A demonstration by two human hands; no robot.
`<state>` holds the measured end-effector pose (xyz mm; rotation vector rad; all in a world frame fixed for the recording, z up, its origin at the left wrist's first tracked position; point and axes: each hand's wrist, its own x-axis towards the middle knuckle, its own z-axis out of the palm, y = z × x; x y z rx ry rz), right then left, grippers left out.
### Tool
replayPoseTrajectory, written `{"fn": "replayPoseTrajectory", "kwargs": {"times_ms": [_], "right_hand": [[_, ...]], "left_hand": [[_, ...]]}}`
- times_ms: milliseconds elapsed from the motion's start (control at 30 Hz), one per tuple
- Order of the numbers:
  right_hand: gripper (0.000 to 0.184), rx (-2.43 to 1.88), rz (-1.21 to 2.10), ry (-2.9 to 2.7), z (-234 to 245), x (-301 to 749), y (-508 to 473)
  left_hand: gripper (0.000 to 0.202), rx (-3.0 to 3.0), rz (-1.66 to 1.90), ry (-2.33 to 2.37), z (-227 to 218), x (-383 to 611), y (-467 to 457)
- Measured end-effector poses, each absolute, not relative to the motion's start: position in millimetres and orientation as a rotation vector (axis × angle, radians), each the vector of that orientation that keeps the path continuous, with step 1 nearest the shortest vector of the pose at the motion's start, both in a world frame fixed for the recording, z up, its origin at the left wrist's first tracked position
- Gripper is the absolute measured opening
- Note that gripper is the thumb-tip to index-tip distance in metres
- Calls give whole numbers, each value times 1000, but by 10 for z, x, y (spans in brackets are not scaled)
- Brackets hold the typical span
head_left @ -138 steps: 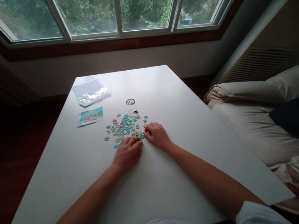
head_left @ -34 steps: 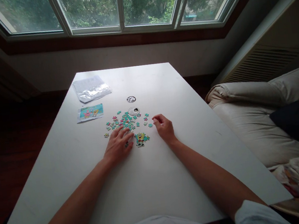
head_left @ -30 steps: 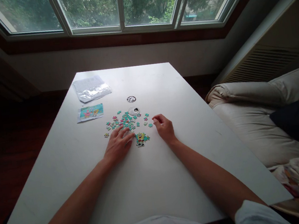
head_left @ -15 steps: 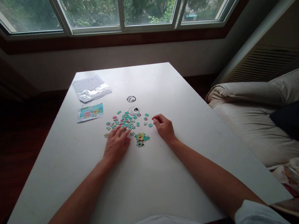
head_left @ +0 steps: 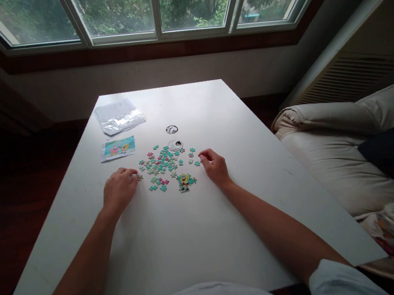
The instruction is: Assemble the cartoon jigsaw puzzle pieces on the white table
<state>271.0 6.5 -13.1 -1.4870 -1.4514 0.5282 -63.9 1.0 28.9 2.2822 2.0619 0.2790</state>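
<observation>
Loose jigsaw puzzle pieces (head_left: 164, 161), mostly teal with some pink, lie spread over the white table (head_left: 194, 243). Nearer to me is a joined puzzle section (head_left: 184, 182) showing a yellow cartoon figure. My left hand (head_left: 119, 188) rests at the left of the pieces with fingers slightly bent and apart, its fingertips right beside a yellowish puzzle piece (head_left: 140, 177). To the right, my right hand (head_left: 214, 166) is closed, thumb and index finger pressed together. Whatever may be between them is too small to make out. A teal puzzle piece (head_left: 197, 163) lies just by those fingertips.
A printed picture card (head_left: 118, 148) lies at the left, with a clear plastic bag holding paper (head_left: 119, 116) behind it. Two round items (head_left: 175, 145) sit beyond the pieces. A light padded sofa (head_left: 335, 164) stands right of the table; a window is ahead.
My left hand has moved left, off the pieces it covered, to the yellowish piece at the edge. Several teal and pink pieces show where it was. My right hand keeps its place and pinch.
</observation>
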Motion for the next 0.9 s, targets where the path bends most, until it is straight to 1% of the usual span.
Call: {"fn": "replayPoseTrajectory", "kwargs": {"times_ms": [167,600,900], "right_hand": [[22,-1470,515,-1458,-138,2710,68],[22,-1488,525,-1467,-113,2713,63],[23,-1490,523,-1468,-104,2703,60]], "left_hand": [[24,2319,283,2051,270,-648,3],[27,2468,420,1885,167,-561,8],[20,2435,509,1896,107,-533,24]]}}
